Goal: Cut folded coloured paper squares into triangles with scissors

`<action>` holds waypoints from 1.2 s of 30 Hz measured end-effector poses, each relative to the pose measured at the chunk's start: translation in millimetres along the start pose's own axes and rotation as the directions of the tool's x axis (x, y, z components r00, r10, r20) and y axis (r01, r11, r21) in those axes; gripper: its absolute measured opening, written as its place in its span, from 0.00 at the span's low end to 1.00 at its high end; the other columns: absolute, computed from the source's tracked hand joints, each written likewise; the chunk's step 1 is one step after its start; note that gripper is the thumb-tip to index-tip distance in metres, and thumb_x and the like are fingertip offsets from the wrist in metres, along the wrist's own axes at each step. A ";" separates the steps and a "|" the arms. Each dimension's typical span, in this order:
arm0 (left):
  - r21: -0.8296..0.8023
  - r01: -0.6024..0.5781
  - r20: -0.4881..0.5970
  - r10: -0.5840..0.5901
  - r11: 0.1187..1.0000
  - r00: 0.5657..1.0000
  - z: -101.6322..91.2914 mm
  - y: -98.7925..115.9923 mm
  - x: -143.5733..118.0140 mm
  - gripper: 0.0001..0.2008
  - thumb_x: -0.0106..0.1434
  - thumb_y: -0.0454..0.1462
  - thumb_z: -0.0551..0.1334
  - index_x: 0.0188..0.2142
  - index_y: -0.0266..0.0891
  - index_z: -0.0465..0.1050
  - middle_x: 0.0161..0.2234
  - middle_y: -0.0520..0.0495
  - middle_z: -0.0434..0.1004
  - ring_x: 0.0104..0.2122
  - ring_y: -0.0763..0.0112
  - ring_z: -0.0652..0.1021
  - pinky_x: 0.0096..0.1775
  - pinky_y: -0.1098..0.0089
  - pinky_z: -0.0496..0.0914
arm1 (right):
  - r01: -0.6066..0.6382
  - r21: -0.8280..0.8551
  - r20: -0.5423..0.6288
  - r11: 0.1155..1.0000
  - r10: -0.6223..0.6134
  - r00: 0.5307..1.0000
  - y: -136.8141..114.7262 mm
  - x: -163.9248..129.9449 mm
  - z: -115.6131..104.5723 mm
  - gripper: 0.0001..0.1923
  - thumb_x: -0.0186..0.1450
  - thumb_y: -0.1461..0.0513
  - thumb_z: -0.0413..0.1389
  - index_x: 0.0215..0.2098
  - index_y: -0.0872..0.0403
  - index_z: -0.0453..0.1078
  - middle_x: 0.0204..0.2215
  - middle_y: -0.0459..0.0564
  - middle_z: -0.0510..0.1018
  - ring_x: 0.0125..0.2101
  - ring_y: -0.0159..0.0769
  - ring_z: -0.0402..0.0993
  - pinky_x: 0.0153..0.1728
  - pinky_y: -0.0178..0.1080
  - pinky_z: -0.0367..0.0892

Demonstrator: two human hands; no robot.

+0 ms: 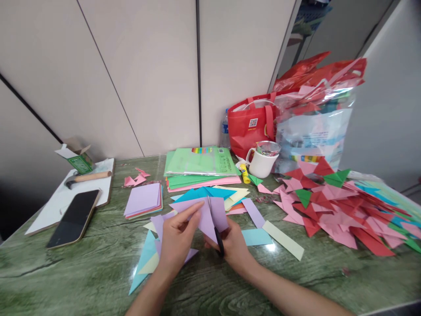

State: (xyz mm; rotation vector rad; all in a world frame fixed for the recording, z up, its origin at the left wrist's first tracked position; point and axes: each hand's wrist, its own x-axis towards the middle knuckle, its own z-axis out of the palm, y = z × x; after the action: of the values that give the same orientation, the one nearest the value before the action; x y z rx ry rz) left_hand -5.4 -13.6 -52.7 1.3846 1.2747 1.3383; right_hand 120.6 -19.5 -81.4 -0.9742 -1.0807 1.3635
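A: In the head view, what are the hands doing?

B: The left hand (177, 239) grips a lilac paper sheet (205, 215) from its left side, fingers (190, 213) closed on the sheet with the forefinger stretched along its top edge. The right hand (230, 245) is under the sheet's right part and holds black-handled scissors (219, 241); its fingers are closed on the handle, and a thin blade rises into the middle of the sheet.

A: Where is that sheet?

B: It is raised just above the green wood-grain table (98, 272), near the front edge, over loose cut pieces in lilac, blue and pale yellow (148, 259).

A: And around it?

B: Just behind it lie blue folded triangles (204, 193) and, farther back, a stack of green and pink paper packs (200, 169). To the left is a small stack of lilac squares (144, 200), with pink scraps (134, 179) behind it. A light blue piece (256, 237) and a pale yellow strip (283, 239) lie to the right of the right hand.

A: Farther out?

B: At far left a black phone (74, 218) rests partly on a white board (55, 202), where a hammer (87, 177) and a small green-and-white carton (75, 158) also sit. On the right, a wide heap of folded red, pink and green paper triangles (335, 206) spreads over the table. Behind it stand a white mug (261, 164), a yellow glue stick (244, 174), a red tote bag (251, 125) and a clear plastic bag (315, 127) stuffed with folded paper.
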 end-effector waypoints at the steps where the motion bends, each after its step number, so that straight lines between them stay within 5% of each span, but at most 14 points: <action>1: -0.003 -0.002 -0.002 0.002 1.000 1.000 0.0 0.3 -0.3 0.12 0.56 0.38 0.62 0.40 0.41 0.78 0.36 0.48 0.81 0.29 0.68 0.78 0.29 0.74 0.71 | -0.003 0.004 0.007 1.000 0.003 1.000 -0.5 -0.2 0.4 0.13 0.45 0.62 0.65 0.22 0.52 0.64 0.14 0.41 0.70 0.16 0.33 0.65 0.19 0.34 0.63; 9: -0.114 0.096 0.070 -0.088 0.989 0.994 2.4 1.3 -1.0 0.16 0.56 0.40 0.62 0.44 0.40 0.76 0.26 0.48 0.81 0.16 0.70 0.75 0.19 0.71 0.71 | -0.074 0.073 0.016 0.995 0.073 0.997 -2.0 -1.6 2.1 0.15 0.43 0.60 0.66 0.21 0.52 0.63 0.14 0.39 0.70 0.13 0.31 0.63 0.16 0.33 0.62; 17: 0.014 -0.015 0.012 0.014 1.000 1.000 -2.1 0.0 3.1 0.13 0.56 0.39 0.62 0.40 0.40 0.78 0.30 0.48 0.81 0.24 0.69 0.76 0.26 0.73 0.70 | -0.067 0.077 -0.002 0.995 0.068 0.998 1.3 1.3 0.8 0.14 0.43 0.60 0.65 0.24 0.53 0.66 0.14 0.40 0.70 0.13 0.31 0.63 0.14 0.33 0.62; 23: 0.025 -0.013 0.038 0.012 1.000 0.999 -5.8 -1.0 7.4 0.14 0.55 0.39 0.62 0.41 0.40 0.78 0.26 0.49 0.80 0.19 0.73 0.72 0.24 0.74 0.67 | -0.058 0.019 -0.029 0.998 0.058 0.998 3.9 2.1 -1.1 0.14 0.45 0.59 0.65 0.24 0.55 0.65 0.13 0.40 0.70 0.12 0.29 0.62 0.13 0.32 0.60; 27: 0.090 0.006 -0.054 -0.001 0.996 0.999 -11.6 4.5 11.8 0.15 0.54 0.40 0.62 0.40 0.38 0.78 0.25 0.49 0.79 0.16 0.76 0.68 0.20 0.75 0.63 | 0.039 0.099 -0.179 0.994 -0.021 0.984 1.6 5.8 -3.9 0.17 0.48 0.58 0.64 0.31 0.56 0.65 0.14 0.40 0.70 0.14 0.30 0.66 0.18 0.34 0.64; 32: 0.245 0.037 -0.153 0.001 0.969 0.988 -27.0 3.1 24.2 0.16 0.51 0.39 0.62 0.38 0.37 0.79 0.16 0.53 0.73 0.16 0.75 0.64 0.19 0.75 0.60 | 0.263 0.291 -0.436 0.920 -0.118 0.892 -4.8 18.0 -14.0 0.16 0.53 0.58 0.61 0.37 0.54 0.63 0.18 0.40 0.73 0.23 0.35 0.74 0.31 0.41 0.70; 36: 0.526 -0.010 -0.120 0.085 0.850 0.989 -37.7 -7.3 31.9 0.12 0.51 0.40 0.60 0.31 0.39 0.80 0.21 0.49 0.77 0.19 0.70 0.68 0.24 0.71 0.62 | 0.326 0.437 -0.450 0.838 -0.110 0.886 -9.1 23.2 -20.3 0.17 0.56 0.55 0.58 0.41 0.53 0.64 0.28 0.46 0.79 0.32 0.38 0.77 0.43 0.51 0.68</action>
State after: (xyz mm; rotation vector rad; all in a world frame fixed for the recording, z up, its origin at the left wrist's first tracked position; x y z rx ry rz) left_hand -45.9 15.5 -50.1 1.7197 1.8074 1.1776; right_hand 140.7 5.1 -77.2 -0.6694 -0.4587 1.0972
